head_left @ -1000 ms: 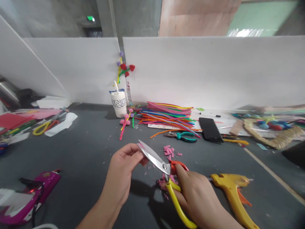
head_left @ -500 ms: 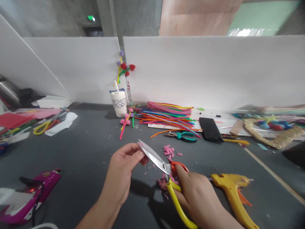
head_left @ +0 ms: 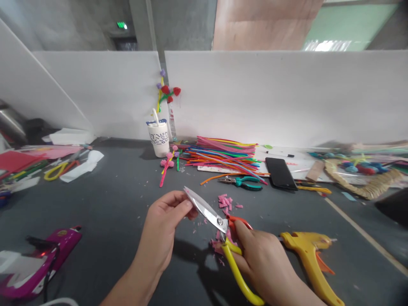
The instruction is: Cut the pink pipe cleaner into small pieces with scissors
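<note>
Grips scissors (head_left: 219, 222) by the handles in the right hand (head_left: 264, 255); pinches narrowly with the left hand (head_left: 164, 221) at the blade tips, apparently on a pink scrap (head_left: 187, 191), mostly hidden. Shows pink bits (head_left: 225, 200) already cut right of those fingers, with pipe cleaners (head_left: 223, 155) left whole well beyond.

Dark grey table (head_left: 121, 229) carries many things. At far side stands cup (head_left: 160, 142); just beside it lies pink flower (head_left: 167, 163). Right of flower, white board (head_left: 301, 171). In front of board, pliers (head_left: 239, 182); nearer, pink bits (head_left: 225, 201). On right, yellow glue gun (head_left: 304, 248); on left, purple device (head_left: 65, 244).
</note>
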A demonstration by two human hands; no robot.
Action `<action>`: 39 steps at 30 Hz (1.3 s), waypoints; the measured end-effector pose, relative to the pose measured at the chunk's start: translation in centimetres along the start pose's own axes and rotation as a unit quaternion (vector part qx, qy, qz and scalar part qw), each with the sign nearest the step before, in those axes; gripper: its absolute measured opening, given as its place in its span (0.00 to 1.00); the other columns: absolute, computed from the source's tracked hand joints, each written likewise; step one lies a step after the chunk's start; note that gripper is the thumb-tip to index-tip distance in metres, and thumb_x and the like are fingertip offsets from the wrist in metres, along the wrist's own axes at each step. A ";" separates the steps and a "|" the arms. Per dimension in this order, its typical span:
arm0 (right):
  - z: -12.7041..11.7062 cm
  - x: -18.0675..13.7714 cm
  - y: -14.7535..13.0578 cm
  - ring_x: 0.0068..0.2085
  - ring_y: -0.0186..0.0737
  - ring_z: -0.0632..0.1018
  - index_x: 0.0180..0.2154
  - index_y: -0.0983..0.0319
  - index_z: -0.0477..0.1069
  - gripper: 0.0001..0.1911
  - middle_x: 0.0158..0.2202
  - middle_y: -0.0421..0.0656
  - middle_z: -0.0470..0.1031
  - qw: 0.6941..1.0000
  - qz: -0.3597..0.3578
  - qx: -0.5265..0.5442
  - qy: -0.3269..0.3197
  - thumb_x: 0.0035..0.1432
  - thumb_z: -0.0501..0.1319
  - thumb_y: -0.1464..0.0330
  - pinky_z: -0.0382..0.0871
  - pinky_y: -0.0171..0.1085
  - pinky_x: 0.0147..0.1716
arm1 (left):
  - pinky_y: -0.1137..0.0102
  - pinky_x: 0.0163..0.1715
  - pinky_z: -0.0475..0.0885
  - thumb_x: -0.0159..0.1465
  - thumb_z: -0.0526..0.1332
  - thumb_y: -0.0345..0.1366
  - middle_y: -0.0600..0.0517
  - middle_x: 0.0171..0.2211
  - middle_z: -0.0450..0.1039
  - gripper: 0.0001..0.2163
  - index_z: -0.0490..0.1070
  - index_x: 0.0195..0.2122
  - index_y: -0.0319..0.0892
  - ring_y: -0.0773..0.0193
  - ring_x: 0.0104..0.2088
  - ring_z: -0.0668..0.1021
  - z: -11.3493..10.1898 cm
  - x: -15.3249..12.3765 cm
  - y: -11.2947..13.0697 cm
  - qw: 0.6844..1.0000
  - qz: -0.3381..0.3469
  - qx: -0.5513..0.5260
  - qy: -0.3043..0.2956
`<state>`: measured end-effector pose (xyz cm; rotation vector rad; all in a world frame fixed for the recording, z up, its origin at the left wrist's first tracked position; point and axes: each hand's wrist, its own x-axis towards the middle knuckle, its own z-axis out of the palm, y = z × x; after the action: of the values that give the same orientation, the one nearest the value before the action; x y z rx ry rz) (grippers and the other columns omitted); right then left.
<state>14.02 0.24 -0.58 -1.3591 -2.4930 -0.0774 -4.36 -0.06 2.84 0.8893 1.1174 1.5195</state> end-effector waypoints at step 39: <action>-1.6 1.1 -0.3 0.13 0.25 0.59 0.22 0.61 0.60 0.05 0.15 0.32 0.60 0.813 0.219 0.534 -0.076 0.48 0.53 0.69 0.53 0.27 0.13 | 0.73 0.25 0.66 0.51 0.62 0.32 0.49 0.23 0.73 0.04 0.72 0.25 0.35 0.68 0.22 0.71 2.0 -1.1 -2.7 0.943 -0.192 0.083 -0.258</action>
<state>13.54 0.67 1.30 -1.3086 -1.6544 1.3452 -1.46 -0.55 0.88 1.0373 0.9618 0.8153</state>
